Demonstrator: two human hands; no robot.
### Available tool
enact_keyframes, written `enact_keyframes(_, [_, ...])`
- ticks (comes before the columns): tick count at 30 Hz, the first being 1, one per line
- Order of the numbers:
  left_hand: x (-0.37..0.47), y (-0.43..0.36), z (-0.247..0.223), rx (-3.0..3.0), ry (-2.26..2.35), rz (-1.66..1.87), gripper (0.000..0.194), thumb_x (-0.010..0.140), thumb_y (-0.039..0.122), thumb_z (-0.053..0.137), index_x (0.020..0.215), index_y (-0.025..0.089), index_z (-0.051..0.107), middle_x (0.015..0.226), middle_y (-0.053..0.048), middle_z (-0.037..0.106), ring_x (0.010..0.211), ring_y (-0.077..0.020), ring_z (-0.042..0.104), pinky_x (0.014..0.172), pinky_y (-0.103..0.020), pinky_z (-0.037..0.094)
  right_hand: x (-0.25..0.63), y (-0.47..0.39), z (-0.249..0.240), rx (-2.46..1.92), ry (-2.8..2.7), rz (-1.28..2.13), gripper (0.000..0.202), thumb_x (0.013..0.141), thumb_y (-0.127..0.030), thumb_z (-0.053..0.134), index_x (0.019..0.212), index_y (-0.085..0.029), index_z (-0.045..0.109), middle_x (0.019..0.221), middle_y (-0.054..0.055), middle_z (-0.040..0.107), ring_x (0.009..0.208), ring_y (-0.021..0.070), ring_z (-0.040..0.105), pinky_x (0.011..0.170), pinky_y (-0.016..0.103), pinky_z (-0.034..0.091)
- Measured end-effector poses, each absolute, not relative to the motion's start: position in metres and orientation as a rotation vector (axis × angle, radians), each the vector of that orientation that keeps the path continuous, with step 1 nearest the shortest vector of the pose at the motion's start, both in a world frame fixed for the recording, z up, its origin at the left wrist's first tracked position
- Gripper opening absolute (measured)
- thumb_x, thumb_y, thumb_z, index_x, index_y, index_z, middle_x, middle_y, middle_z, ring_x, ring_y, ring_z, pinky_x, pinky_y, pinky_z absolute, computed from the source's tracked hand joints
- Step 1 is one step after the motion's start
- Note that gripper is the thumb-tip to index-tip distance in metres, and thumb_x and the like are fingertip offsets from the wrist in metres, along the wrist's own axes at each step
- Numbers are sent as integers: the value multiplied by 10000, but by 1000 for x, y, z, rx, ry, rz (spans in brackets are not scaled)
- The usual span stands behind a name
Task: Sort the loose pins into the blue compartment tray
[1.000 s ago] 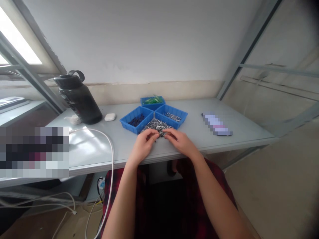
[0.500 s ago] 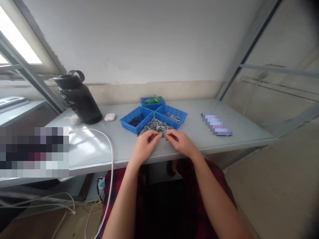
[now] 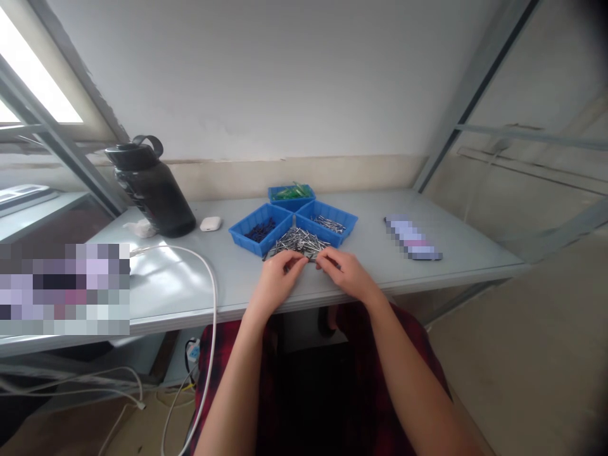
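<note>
A pile of thin silver metal pins (image 3: 300,239) lies on the grey table in front of blue trays. At the pile's near left edge is my left hand (image 3: 281,273), thumb and fingertips pinched on something too small to make out. My right hand (image 3: 342,271) faces it at the near right edge, its fingers closed in a similar pinch, contents hidden. The left blue tray (image 3: 240,239) holds small dark blue pieces (image 3: 260,230). Silver pins (image 3: 329,223) lie in the right blue tray (image 3: 350,223). Green pieces (image 3: 293,191) fill the back blue tray (image 3: 291,204).
A large dark bottle (image 3: 154,193) stands at the left beside a white case (image 3: 210,223). The phone (image 3: 413,239) lies at the right. A white cable (image 3: 213,297) hangs over the table's front edge (image 3: 228,311). A blurred-out patch covers the left end.
The fingertips of my right hand have shifted very slightly, still pinched near the pile. My left hand stays almost in place. The pixelated patch at the left looks lighter.
</note>
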State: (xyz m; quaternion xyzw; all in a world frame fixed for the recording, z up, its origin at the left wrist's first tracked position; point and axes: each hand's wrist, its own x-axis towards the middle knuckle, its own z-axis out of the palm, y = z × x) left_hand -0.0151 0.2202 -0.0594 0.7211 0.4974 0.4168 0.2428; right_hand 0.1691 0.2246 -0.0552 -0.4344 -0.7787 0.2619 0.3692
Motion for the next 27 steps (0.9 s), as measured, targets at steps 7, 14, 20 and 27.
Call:
enact_keyframes(7, [-16, 221, -61, 1912, 1313, 1172, 196, 849, 336, 554, 936, 201, 666, 821, -8, 681, 758, -153, 608, 703, -257, 455, 170, 229, -62, -1100, -1958, 695, 159, 903, -299, 477, 851, -213, 601, 839, 3, 665, 774, 150, 597, 692, 246, 429])
enact_keyframes(14, [-16, 220, -60, 1934, 1288, 1173, 168, 829, 308, 583, 932, 212, 676, 747, 9, 652, 693, -135, 574, 661, -248, 437, 170, 231, -64, -1074, -1966, 679, 154, 889, -317, 509, 867, -211, 619, 852, 10, 663, 754, 151, 590, 702, 259, 447])
enact_keyframes(20, [-16, 219, -60, 1936, 1294, 1165, 200, 831, 339, 586, 953, 211, 678, 740, 10, 653, 684, -133, 573, 656, -246, 439, 170, 230, -63, -1066, -1932, 716, 151, 894, -307, 501, 888, -212, 618, 863, 15, 669, 776, 154, 613, 715, 262, 458])
enact_keyframes(27, [-15, 216, -57, 1986, 1310, 1121, 244, 869, 374, 526, 908, 194, 685, 849, -18, 700, 756, -157, 607, 683, -264, 446, 171, 231, -66, -1039, -1879, 763, 129, 880, -289, 519, 940, -216, 607, 826, 10, 671, 699, 138, 616, 695, 260, 473])
